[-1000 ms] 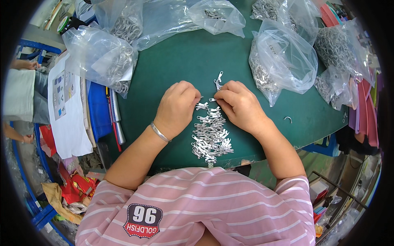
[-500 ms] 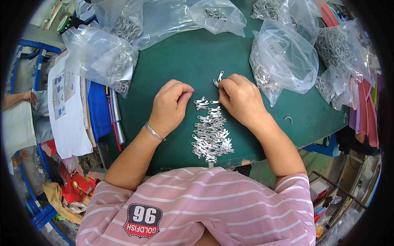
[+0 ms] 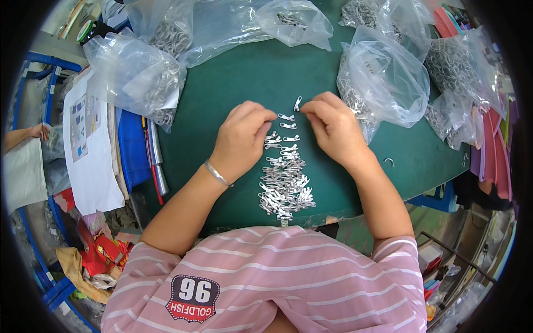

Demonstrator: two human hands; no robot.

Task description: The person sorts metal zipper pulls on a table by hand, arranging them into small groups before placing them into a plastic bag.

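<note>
Several clear bags: bulging plastic bags of small metal parts ring the upper half of the frame, the biggest (image 3: pixel 383 83) at upper right just beyond the right hand, another (image 3: pixel 133 72) at upper left.
Bench: the green bench (image 3: pixel 239 83) fills the middle of the frame, its near edge running just above the person's striped shirt.
Paper sheets: white printed sheets (image 3: pixel 89 150) hang at the left of the frame, beside a blue tray (image 3: pixel 130 147) holding pens.
Left hand: the left hand (image 3: pixel 241 141), left of centre with a bracelet at the wrist, is curled palm down, its fingertips touching the top of the row of pieces; whether it pinches one I cannot tell.
Right hand: the right hand (image 3: pixel 333 127), right of centre, is curled with fingertips drawn together near a single upright piece (image 3: pixel 298 103); a true pinch is not clear.
Metal pieces: the small silver metal pieces (image 3: pixel 284 183) lie in a heap at lower centre, thinning to a neat single row between the two hands.
Stray hook: one small curved part (image 3: pixel 390 162) lies alone at the right.
Risk: the heap lies close to the near edge, so a sweep of a wrist could likely push pieces off; a nudge from either hand could scatter the tidy row.
</note>
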